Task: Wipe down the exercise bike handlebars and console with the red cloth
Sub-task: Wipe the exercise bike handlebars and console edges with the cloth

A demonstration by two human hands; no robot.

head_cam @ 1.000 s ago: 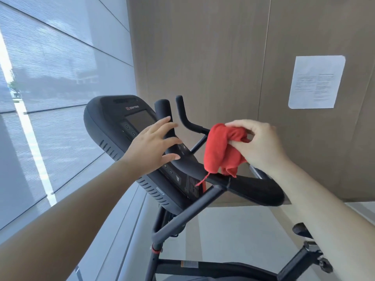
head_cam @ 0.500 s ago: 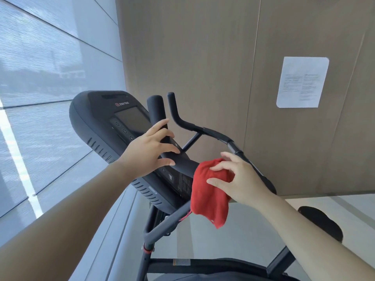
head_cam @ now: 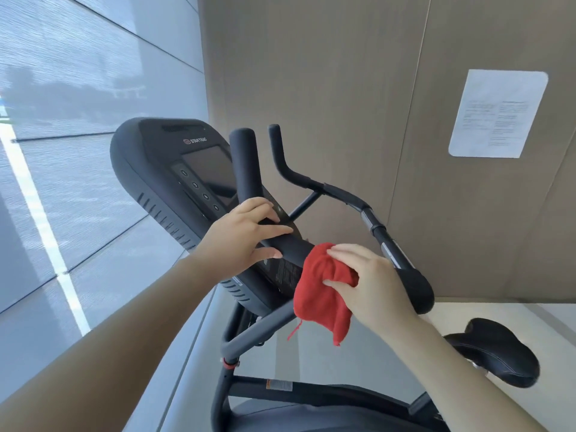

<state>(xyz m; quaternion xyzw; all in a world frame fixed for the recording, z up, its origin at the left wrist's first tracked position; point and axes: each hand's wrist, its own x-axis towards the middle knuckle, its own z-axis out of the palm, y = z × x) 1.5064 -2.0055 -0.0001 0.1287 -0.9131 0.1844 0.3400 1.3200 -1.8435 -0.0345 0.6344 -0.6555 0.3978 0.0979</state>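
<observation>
The black exercise bike fills the middle of the view. Its console point(head_cam: 174, 157) with a dark screen tilts at the left, and the black handlebars point(head_cam: 349, 196) curve to the right of it. My left hand point(head_cam: 240, 238) rests on the near left handlebar, fingers laid over the bar. My right hand point(head_cam: 371, 285) grips the bunched red cloth point(head_cam: 318, 294) and presses it on the same bar just right of my left hand. Part of the cloth hangs below the bar.
The black saddle point(head_cam: 495, 353) sits at the lower right. A wooden wall with a white paper notice point(head_cam: 498, 113) stands behind the bike. Glass panels point(head_cam: 78, 88) run along the left. The bike frame point(head_cam: 249, 335) descends below the console.
My right hand carried the red cloth down from above the right handlebar onto the near left bar. My left hand slid lower on that bar and laid its fingers over it.
</observation>
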